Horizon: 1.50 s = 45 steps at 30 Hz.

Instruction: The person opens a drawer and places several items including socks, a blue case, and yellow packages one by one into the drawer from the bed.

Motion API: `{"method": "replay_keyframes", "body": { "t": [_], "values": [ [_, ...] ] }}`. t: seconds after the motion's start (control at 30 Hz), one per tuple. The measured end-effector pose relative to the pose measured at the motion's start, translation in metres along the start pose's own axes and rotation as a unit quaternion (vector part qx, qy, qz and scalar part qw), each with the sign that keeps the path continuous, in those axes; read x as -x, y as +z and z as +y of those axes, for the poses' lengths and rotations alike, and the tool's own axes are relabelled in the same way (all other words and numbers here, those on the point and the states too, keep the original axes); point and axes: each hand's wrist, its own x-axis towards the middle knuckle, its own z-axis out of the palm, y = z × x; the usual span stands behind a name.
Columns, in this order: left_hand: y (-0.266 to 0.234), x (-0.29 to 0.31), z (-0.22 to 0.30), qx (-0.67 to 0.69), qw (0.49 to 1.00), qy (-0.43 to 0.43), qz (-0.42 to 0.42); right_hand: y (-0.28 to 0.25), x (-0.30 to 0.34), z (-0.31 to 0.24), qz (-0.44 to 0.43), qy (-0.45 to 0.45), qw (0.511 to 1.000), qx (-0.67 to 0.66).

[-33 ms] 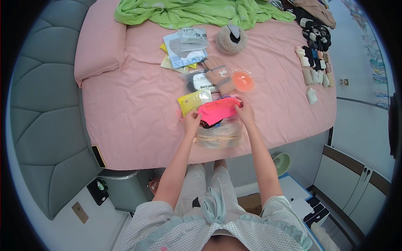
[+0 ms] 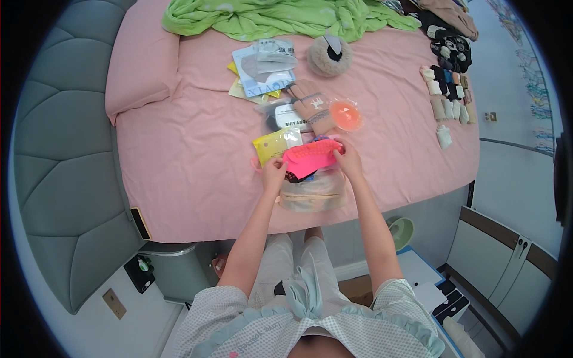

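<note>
My left hand (image 2: 274,171) pinches the near left end of a bright pink, dotted cloth piece that looks like a sock (image 2: 311,160). At its far right end, the fingers of my right hand (image 2: 348,159) are closed on the same cloth, stretching it between both hands. Beneath it lies a clear zippered pouch (image 2: 313,194), with dark dotted fabric (image 2: 300,178) showing at the pouch's top. Just beyond my left hand is a yellow packet (image 2: 276,145). Farther off lie a brown knitted glove (image 2: 312,107) and a round orange item in clear wrap (image 2: 346,115).
Behind these sit a clear bag with a white label (image 2: 289,117), a stack of flat packets (image 2: 262,68) and a fluffy beige roll (image 2: 329,56). Rolled socks (image 2: 447,95) line the right side of the pink bed (image 2: 185,173). A phone (image 2: 140,223) rests at the left edge.
</note>
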Motion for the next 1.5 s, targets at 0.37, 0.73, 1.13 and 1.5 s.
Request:
{"method": "replay_keyframes", "body": {
  "t": [0.37,0.73,1.13,1.5],
  "values": [
    [-0.007,0.015,0.041,-0.025,0.999,-0.026,0.000,-0.009,0.013,0.010,-0.003,-0.036,0.996,-0.076],
    [-0.038,0.065,0.073,0.421,0.861,-0.195,-0.209,-0.070,0.092,-0.033,-0.133,0.201,0.870,-0.429],
    [-0.065,0.140,0.155,0.398,0.848,-0.151,-0.315,-0.125,0.207,-0.074,0.026,0.075,0.819,-0.569],
    [-0.039,0.236,0.176,0.376,0.828,-0.129,-0.395,-0.182,0.296,-0.045,0.118,-0.006,0.899,-0.422]
  ]
}}
